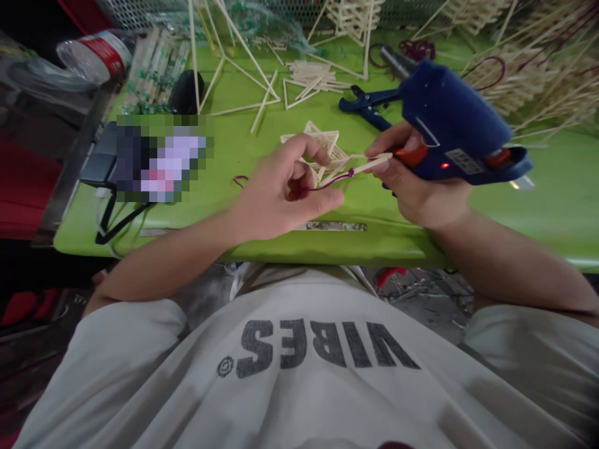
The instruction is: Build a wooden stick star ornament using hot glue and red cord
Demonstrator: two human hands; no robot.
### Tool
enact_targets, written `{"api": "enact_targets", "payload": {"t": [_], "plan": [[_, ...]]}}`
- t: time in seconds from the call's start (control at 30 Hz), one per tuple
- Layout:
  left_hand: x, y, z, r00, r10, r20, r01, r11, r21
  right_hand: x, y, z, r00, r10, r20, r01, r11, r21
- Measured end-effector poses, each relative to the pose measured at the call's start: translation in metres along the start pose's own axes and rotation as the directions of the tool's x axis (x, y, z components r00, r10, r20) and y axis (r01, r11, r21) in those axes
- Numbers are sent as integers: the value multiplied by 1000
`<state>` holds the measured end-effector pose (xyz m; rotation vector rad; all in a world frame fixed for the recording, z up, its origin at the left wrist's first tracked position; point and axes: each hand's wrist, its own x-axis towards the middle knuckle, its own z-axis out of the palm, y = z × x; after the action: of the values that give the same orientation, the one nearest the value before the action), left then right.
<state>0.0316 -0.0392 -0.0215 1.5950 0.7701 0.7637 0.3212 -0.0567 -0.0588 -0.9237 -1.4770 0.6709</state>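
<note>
My right hand point(421, 181) is wrapped round a blue hot glue gun point(458, 118), its orange trigger by my fingers and a red light lit. The same hand pinches a thin wooden stick point(369, 164) between thumb and fingertip. A purple cord point(332, 182) is knotted at the stick's left end. From the knot it runs into the curled fingers of my left hand point(285, 187), whose thumb stands apart. Just behind the hands, a small star-shaped frame of wooden sticks point(322, 144) lies on the green table point(234, 243), partly hidden by my left fingers.
Blue pliers point(369, 103) lie behind the glue gun. Loose sticks point(313, 78) and stick frames spread across the back. At left are wrapped stick bundles point(154, 68), a plastic bottle point(96, 56), a black object point(186, 91) and a blurred-out item point(173, 162) with cables.
</note>
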Motion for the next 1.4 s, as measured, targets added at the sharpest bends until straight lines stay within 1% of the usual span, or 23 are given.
{"api": "enact_targets", "payload": {"t": [0.1, 0.2, 0.27, 0.33, 0.43, 0.47, 0.57, 0.6, 0.67, 0.73, 0.8, 0.83, 0.93, 1.0, 1.1, 1.17, 1.33, 1.4], "plan": [[-3, 2, 4, 984, 148, -101, -121, 963, 240, 3, -5, 10, 1000, 30, 1, -30, 999, -42], [-3, 0, 9, 954, 267, -136, -187, 886, 423, 3, -10, 17, 999, 53, 6, -53, 998, -29], [-3, -2, 11, 937, 318, -146, -209, 844, 493, 2, -13, 19, 999, 36, -16, -35, 999, 16], [-4, -2, 11, 931, 323, -167, -198, 836, 512, 2, -15, 19, 998, 57, -32, -55, 998, 43], [-5, 4, 9, 939, 267, -216, -148, 883, 445, 3, -18, 17, 991, 133, -23, -131, 989, 62], [-5, 6, 8, 942, 242, -233, -132, 904, 406, 4, -20, 16, 991, 136, -20, -134, 988, 72], [-3, 10, 6, 944, 197, -264, -107, 942, 318, 5, -23, 9, 997, 81, -19, -79, 993, 87], [-1, 9, 5, 939, 206, -276, -112, 940, 322, 5, -22, 6, 998, 60, -9, -59, 995, 78], [5, 2, 4, 909, 280, -310, -147, 909, 389, 3, -20, 0, 999, 22, 34, -23, 998, 59], [11, -10, 2, 850, 404, -337, -204, 843, 497, 0, -17, -5, 997, -10, 77, 4, 997, 76], [16, -23, -1, 795, 512, -324, -248, 763, 597, -2, -16, -9, 990, 9, 142, -23, 995, 97], [17, -28, -4, 779, 545, -310, -252, 725, 641, -3, -17, -10, 983, 40, 178, -58, 993, 98], [18, -36, -10, 757, 597, -267, -230, 625, 746, -5, -23, -11, 949, 159, 274, -187, 979, 77], [18, -37, -15, 736, 637, -229, -237, 560, 794, -5, -28, -9, 939, 200, 280, -235, 967, 96], [17, -37, -19, 694, 695, -187, -249, 476, 844, -4, -33, -7, 938, 224, 264, -266, 954, 136], [16, -36, -20, 690, 701, -181, -225, 445, 867, -3, -34, -6, 934, 241, 265, -290, 944, 160], [16, -34, -20, 716, 679, -162, -201, 422, 884, 1, -31, -7, 915, 285, 285, -351, 911, 216], [17, -31, -19, 702, 692, -167, -219, 433, 874, 3, -33, -4, 917, 290, 273, -354, 907, 229]]}}
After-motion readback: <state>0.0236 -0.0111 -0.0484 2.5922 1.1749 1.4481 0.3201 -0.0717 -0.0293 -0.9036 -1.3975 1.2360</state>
